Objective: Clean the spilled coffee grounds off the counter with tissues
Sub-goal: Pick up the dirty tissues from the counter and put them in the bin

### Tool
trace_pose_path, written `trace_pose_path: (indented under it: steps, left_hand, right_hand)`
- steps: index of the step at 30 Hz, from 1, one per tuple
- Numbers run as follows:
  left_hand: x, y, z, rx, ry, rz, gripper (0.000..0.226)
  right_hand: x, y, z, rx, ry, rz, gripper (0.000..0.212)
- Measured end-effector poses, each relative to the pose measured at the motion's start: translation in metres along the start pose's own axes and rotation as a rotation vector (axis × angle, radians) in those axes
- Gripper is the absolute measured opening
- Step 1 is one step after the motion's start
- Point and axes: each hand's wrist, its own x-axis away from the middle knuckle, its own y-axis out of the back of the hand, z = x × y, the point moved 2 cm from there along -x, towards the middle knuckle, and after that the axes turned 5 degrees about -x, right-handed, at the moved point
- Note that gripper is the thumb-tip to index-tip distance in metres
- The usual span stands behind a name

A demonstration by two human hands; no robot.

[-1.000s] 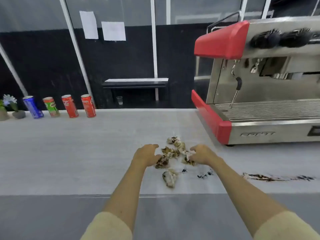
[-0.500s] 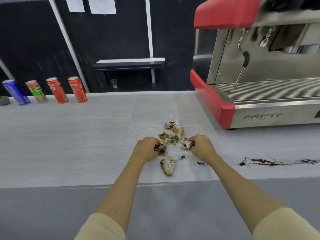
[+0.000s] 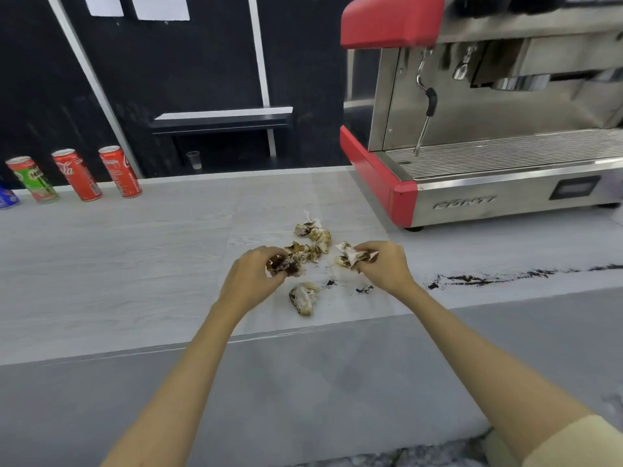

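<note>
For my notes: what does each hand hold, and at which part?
Left hand grips a stained tissue wad around its body; right hand pinches another tissue at its right end.

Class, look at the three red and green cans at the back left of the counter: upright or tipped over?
Upright. All three cans stand on their bases on the counter, tops up; their lean looks like wide-angle distortion.

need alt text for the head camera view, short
Two bare hands each grip a crumpled, coffee-stained tissue, left hand and right hand, above a pale grey counter. A dark streak of coffee grounds remains beside a red-and-steel espresso machine.
</note>
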Motion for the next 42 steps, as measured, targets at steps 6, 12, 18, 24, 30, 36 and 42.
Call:
trace_pose_path:
  steps: [6, 12, 18, 24, 30, 36, 42]
  left_hand:
    - [0.039, -0.018, -0.060, 0.211, 0.013, 0.047, 0.034]
    - [0.079, -0.073, -0.138, 0.291, -0.029, 0.102, 0.032]
    - [0.113, -0.147, -0.240, 0.497, 0.061, 0.166, 0.027]
    - [0.127, -0.233, -0.341, 0.615, 0.092, 0.310, 0.029]
    - [0.113, -0.303, -0.424, 0.653, 0.072, 0.424, 0.028]
    - [0.075, -0.360, -0.500, 0.692, 0.074, 0.436, 0.027]
    - [0.037, -0.402, -0.558, 0.717, 0.158, 0.398, 0.029]
  right_hand:
    - [0.048, 0.043, -0.025, -0.066, -0.035, -0.007, 0.028]
    - [0.104, 0.109, -0.071, -0.130, -0.091, -0.025, 0.029]
    - [0.163, 0.204, -0.157, -0.196, -0.152, -0.031, 0.029]
    - [0.209, 0.293, -0.246, -0.210, -0.270, -0.100, 0.029]
    - [0.215, 0.361, -0.318, -0.243, -0.368, -0.189, 0.024]
    - [0.176, 0.418, -0.388, -0.214, -0.390, -0.163, 0.025]
    - [0.136, 0.469, -0.435, -0.143, -0.395, -0.085, 0.026]
